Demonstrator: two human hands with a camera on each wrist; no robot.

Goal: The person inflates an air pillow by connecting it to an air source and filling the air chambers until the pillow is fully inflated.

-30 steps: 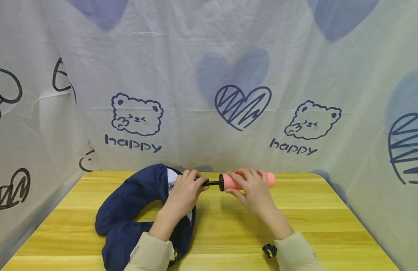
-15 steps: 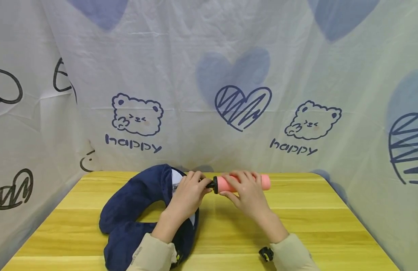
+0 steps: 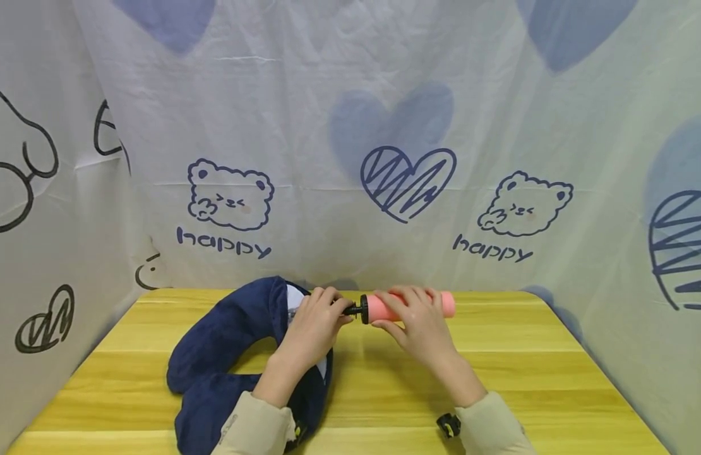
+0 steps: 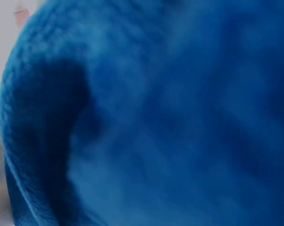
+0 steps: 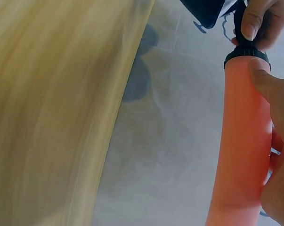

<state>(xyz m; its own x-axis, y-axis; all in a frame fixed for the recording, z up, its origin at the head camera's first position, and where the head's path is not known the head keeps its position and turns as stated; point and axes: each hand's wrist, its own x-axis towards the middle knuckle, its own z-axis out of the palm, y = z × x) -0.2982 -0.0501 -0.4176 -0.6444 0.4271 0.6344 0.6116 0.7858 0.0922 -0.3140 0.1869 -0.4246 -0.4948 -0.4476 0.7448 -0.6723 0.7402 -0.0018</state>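
A navy plush U-shaped neck pillow (image 3: 231, 335) lies on the left of the table, with a white lining showing at its right side. My left hand (image 3: 313, 322) lies over that side and pinches the black end of a pink hand pump (image 3: 379, 308). My right hand (image 3: 423, 327) grips the pink barrel, which lies level, pointing left and right. In the right wrist view, the thumb presses along the barrel (image 5: 243, 132) just below its black collar (image 5: 247, 52). Blurred blue fabric (image 4: 146, 117) fills the left wrist view and hides the left hand there.
The yellow wood-grain table (image 3: 532, 366) reaches back to a white curtain (image 3: 316, 126) printed with bears and hearts. A black wrist camera (image 3: 449, 425) sits by the right sleeve.
The pink barrel slid left toward my left hand, shortening the exposed black rod, then backed off slightly to the right. The pillow and left hand shifted a little right.
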